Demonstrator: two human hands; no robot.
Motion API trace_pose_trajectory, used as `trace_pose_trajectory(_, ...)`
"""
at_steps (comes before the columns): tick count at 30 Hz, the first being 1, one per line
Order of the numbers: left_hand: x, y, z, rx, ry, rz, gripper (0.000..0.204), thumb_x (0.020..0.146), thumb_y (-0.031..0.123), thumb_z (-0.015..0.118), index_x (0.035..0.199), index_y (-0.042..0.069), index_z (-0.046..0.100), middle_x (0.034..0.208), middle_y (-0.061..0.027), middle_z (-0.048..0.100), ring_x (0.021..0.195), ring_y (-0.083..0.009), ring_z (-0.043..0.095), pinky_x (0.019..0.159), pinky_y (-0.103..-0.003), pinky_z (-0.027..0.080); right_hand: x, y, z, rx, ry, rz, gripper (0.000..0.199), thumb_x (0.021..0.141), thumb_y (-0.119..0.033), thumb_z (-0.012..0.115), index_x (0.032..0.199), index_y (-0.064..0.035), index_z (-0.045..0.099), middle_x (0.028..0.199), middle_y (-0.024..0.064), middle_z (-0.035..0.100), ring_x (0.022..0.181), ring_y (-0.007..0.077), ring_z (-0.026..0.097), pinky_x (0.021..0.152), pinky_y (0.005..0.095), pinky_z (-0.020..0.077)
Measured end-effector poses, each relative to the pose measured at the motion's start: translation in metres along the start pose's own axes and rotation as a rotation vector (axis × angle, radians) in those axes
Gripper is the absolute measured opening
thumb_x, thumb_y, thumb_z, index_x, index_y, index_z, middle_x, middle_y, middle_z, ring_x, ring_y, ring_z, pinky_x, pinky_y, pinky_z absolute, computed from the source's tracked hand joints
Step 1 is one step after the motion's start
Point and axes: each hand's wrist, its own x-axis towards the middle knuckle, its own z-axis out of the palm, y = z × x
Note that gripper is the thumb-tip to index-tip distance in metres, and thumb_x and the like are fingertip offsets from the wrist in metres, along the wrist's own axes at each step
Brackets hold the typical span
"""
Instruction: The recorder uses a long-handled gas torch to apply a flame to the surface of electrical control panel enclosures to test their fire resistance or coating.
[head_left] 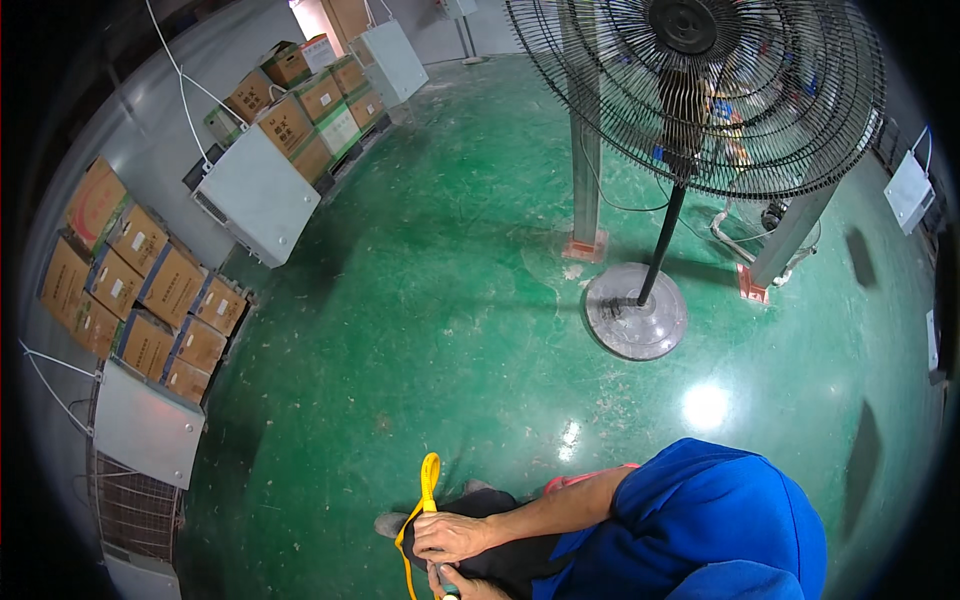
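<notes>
A yellow strap (430, 478) forms an upright loop above my right hand (452, 537), over the dark cloth of my leg. My right hand is closed around the strap, and a long tail of it hangs down on the left side. Just below, my left hand (470, 588) is partly cut off by the lower edge. Its fingers are curled around a small greenish, pale-ended object (449, 592) whose kind I cannot make out. The two hands are close together. Blue sleeves (700, 500) cover my upper arms.
A large black standing fan (690, 110) with a round grey base (637, 312) stands ahead, beside metal posts (586, 190). Stacked cardboard boxes (170, 290) and grey metal cabinets (262, 195) line the left wall. Something pink (590, 475) shows behind my arm on the green floor (400, 330).
</notes>
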Motion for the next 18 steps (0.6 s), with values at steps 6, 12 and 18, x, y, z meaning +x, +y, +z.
trace_pose_trajectory(6, -0.0002, 0.0021, 0.0002, -0.004, 0.0, 0.014, 0.026, 0.097, 0.019, 0.075, 0.105, -0.006, 0.074, 0.094, -0.0126, 0.073, 0.079, -0.0205, 0.064, 0.069, -0.033, 0.053, 0.0003, 0.0006, 0.0001, 0.01, 0.001, -0.015, 0.015, 0.091, -0.017, 0.069, 0.085, -0.0037, 0.065, 0.083, 0.0113, 0.062, 0.087, 0.0306, 0.058, 0.082, 0.0432, 0.0469)
trace_pose_trajectory(12, -0.0003, 0.008, -0.0008, -0.026, 0.005, 0.073, 0.024, 0.098, 0.016, 0.072, 0.106, -0.007, 0.074, 0.097, -0.0135, 0.074, 0.079, -0.0208, 0.065, 0.07, -0.032, 0.054, -0.0011, 0.002, 0.002, 0.006, -0.02, 0.0, 0.015, 0.091, -0.017, 0.069, 0.086, -0.0038, 0.066, 0.085, 0.0107, 0.063, 0.088, 0.0301, 0.058, 0.083, 0.0428, 0.0471)
trace_pose_trajectory(18, -0.0009, 0.0064, -0.0042, 0.028, -0.005, 0.081, 0.022, 0.103, 0.013, 0.066, 0.108, -0.008, 0.073, 0.103, -0.0166, 0.076, 0.083, -0.0234, 0.069, 0.074, -0.033, 0.058, -0.0007, 0.0011, 0.0026, -0.004, -0.011, -0.019, 0.012, 0.089, -0.014, 0.072, 0.09, -0.0032, 0.067, 0.085, 0.0108, 0.064, 0.087, 0.0302, 0.06, 0.084, 0.0427, 0.0489)
